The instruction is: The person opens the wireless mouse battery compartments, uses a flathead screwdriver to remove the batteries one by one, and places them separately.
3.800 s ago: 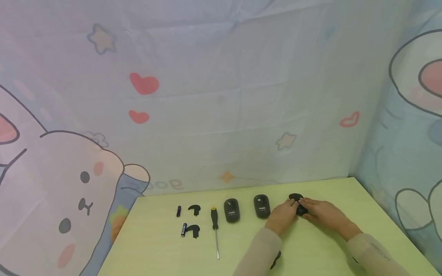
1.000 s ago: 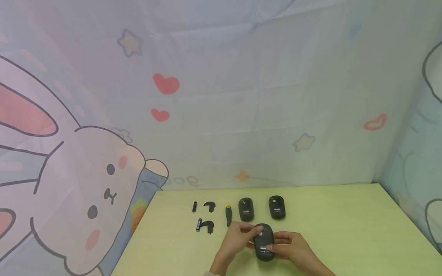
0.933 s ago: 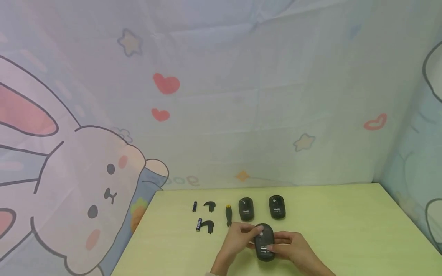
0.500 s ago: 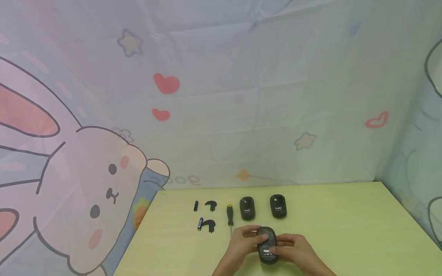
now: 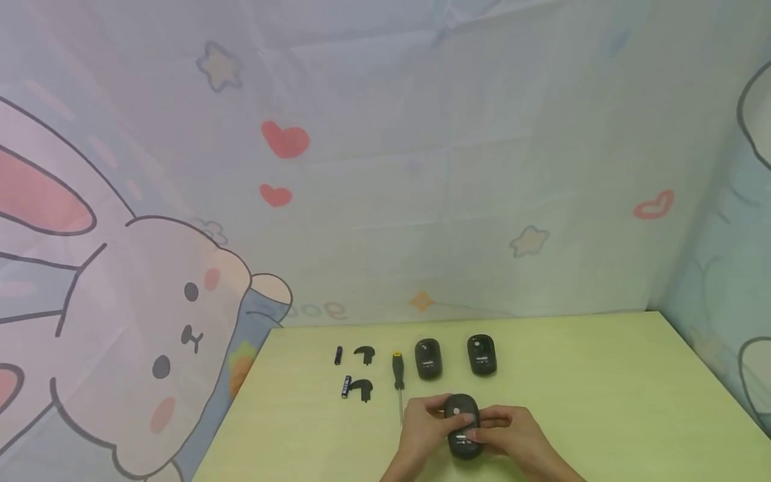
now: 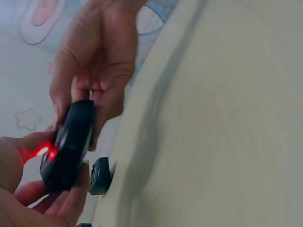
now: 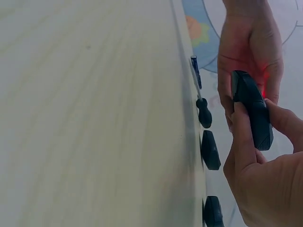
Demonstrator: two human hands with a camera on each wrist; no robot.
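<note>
Both hands hold a black computer mouse (image 5: 462,404) above the front middle of the table, its underside with a label and a pale round spot facing up in the head view. My left hand (image 5: 421,432) grips its left side, thumb across the underside. From the right, my right hand (image 5: 521,438) pinches its edge between thumb and fingers. A red light glows on the mouse (image 6: 71,142) by the left thumb in the left wrist view. The right wrist view shows the right fingers curled along the mouse (image 7: 253,113). Fingers partly hide its underside.
Behind the hands lie two more black mice (image 5: 428,359) (image 5: 482,355), undersides up. Left of them are a screwdriver (image 5: 398,371), two black curved pieces (image 5: 365,355) (image 5: 363,388) and two small batteries (image 5: 338,355) (image 5: 346,387). A patterned cloth (image 5: 385,167) hangs behind the table (image 5: 602,388).
Earlier both hands were on a mouse at the row's right end; a mouse is now held at the front middle. Within the last second the left thumb has slid down its underside.
</note>
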